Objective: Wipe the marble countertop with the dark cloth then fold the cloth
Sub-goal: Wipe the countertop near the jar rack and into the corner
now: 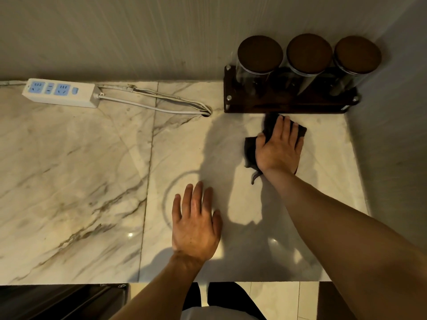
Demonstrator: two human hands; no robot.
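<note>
The dark cloth (pixel 250 148) lies bunched on the marble countertop (pixel 76 172) at the right, just in front of a jar rack. My right hand (pixel 279 146) presses flat on top of the cloth, fingers spread, covering most of it; cloth edges stick out to the left, behind the fingertips and near my wrist. My left hand (pixel 196 222) rests flat and empty on the marble nearer the front edge, fingers apart.
A dark wooden rack (pixel 286 105) with three lidded glass jars (pixel 260 58) stands against the back wall at the right. A white power strip (pixel 61 92) lies at back left, its cable (pixel 161 105) running into a hole. A wall bounds the right side.
</note>
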